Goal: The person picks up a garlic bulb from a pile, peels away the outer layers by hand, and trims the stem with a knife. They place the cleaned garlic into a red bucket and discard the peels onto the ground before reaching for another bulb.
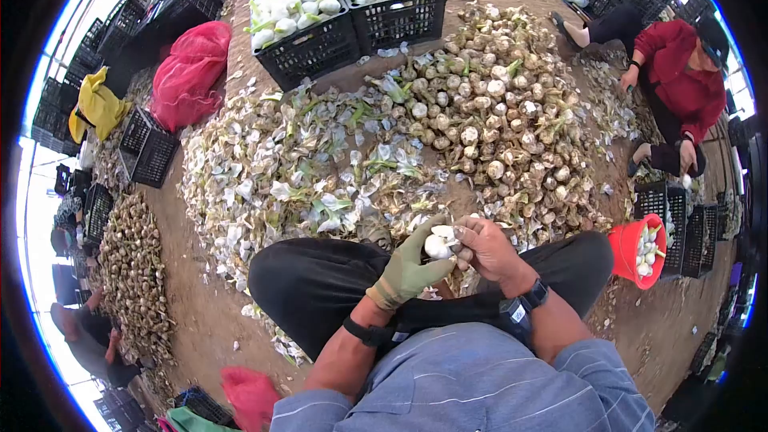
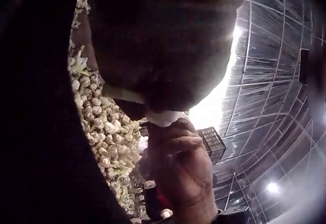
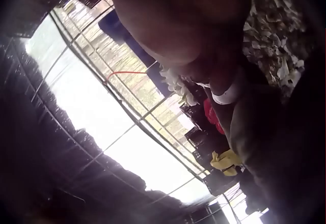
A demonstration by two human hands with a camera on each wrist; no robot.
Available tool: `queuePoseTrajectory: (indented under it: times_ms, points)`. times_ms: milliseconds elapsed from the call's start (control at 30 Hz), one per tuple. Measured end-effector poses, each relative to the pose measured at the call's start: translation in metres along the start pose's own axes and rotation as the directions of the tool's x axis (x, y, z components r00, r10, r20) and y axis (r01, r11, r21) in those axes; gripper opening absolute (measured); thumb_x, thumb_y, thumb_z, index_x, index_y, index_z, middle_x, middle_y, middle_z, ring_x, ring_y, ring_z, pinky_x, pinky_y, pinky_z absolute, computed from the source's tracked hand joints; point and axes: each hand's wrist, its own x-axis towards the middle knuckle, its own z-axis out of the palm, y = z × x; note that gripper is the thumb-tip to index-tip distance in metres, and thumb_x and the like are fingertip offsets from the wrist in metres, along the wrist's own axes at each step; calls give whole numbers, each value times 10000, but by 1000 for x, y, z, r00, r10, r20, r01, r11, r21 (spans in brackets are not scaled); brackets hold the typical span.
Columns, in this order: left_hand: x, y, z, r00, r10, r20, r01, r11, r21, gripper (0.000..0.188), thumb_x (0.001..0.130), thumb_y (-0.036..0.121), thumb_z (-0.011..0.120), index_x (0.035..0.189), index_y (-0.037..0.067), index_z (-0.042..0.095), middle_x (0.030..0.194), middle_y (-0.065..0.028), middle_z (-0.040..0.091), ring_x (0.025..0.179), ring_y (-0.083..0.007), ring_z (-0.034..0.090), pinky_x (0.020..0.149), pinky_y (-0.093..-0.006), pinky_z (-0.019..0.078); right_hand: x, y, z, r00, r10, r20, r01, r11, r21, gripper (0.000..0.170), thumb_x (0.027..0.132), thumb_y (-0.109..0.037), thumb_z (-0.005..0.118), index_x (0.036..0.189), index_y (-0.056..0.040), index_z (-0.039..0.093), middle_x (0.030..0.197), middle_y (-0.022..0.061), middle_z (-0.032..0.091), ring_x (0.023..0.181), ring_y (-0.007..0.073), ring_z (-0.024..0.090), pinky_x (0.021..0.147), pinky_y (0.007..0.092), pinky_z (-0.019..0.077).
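Note:
A white, peeled-looking garlic bulb (image 1: 438, 246) sits between the two hands, above the lap of the seated person. The left hand (image 1: 406, 272), in a pale green glove, grips the bulb from the left with its thumb along the near side. On the other side the bare right hand (image 1: 492, 250) pinches the bulb's edge between thumb and curled fingers. In the left wrist view only a white strip of the garlic (image 2: 165, 118) shows between the dark glove and the right hand. The right wrist view shows another sliver of garlic (image 3: 227, 94) by the fingertips.
A heap of unpeeled garlic (image 1: 496, 112) lies ahead, with loose skins (image 1: 264, 184) to its left. Black crates (image 1: 312, 52) of white bulbs stand beyond. A red bucket (image 1: 618, 248) holding garlic is at the right knee. Another person (image 1: 680, 72) sits at far right.

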Motion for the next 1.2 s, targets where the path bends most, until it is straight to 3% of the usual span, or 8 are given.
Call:
queuePoseTrajectory:
  times_ms: [433, 567, 600, 700, 767, 867, 1033, 1200]
  points:
    - [7, -1, 0, 997, -65, -46, 53, 970, -237, 670, 807, 87, 669, 1424, -24, 434, 1261, -113, 579, 1123, -172, 581, 969, -300, 476, -27, -55, -7, 923, -360, -139, 385, 887, 255, 243, 988, -224, 601, 1128, -25, 598, 871, 69, 682, 562, 48, 545, 467, 193, 501]
    - [7, -2, -3, 985, -105, -136, 23, 865, -500, 660, 783, 105, 679, 1385, -38, 451, 1117, -114, 639, 987, -208, 643, 912, -340, 522, -28, -89, -31, 603, -629, -491, 714, 700, -20, 307, 955, -91, 612, 1255, -52, 558, 1088, 128, 673, 713, 114, 645, 562, 217, 563]
    - [10, -6, -6, 980, -130, -150, 34, 855, -518, 636, 784, 137, 708, 1357, -11, 474, 1110, -133, 645, 985, -225, 652, 879, -338, 540, -17, -80, -19, 725, -630, -280, 524, 767, -369, 383, 933, -88, 630, 1300, -44, 530, 1157, 149, 646, 774, 173, 660, 638, 281, 583]
    - [16, -18, -10, 969, -108, -223, -48, 802, -595, 597, 800, 143, 720, 1335, 12, 489, 1093, -150, 653, 980, -245, 660, 858, -349, 558, 25, -5, -23, 662, -662, 352, 227, -271, -935, 527, 884, -148, 674, 1354, 2, 490, 1291, 198, 580, 920, 327, 667, 882, 441, 556]
    - [19, -24, -12, 949, -107, -296, -124, 738, -663, 474, 862, 151, 663, 1282, -2, 504, 1088, -135, 632, 964, -269, 658, 828, -372, 553, 16, -10, -2, 620, -744, 249, 247, -116, -962, 513, 887, -243, 691, 1295, 28, 537, 1210, 192, 635, 963, 344, 665, 929, 440, 509]
    - [17, -20, -14, 956, -87, -280, -137, 712, -689, 346, 905, 140, 633, 1220, 24, 547, 1039, -134, 651, 933, -269, 661, 810, -372, 556, 4, 3, 20, 969, -244, -42, 85, 486, -870, 462, 889, -275, 705, 1208, 39, 592, 1059, 175, 686, 939, 283, 670, 842, 409, 518]
    - [16, 9, -3, 965, -9, -261, -176, 715, -677, 222, 943, 109, 596, 1159, 58, 592, 993, -111, 668, 850, -239, 666, 768, -367, 557, 1, 21, 31, 979, -198, -53, 118, 757, -643, 253, 925, -197, 659, 1032, 30, 634, 842, 79, 649, 739, 134, 614, 650, 301, 492]
    - [17, -8, -15, 908, -28, -417, -209, 833, -512, 112, 984, 78, 568, 1088, 70, 610, 931, -66, 672, 830, -189, 667, 751, -313, 554, -5, 25, 15, 957, -286, 54, 237, 657, -716, 216, 945, -164, 615, 1056, 16, 662, 832, 45, 664, 707, 114, 599, 639, 297, 493]
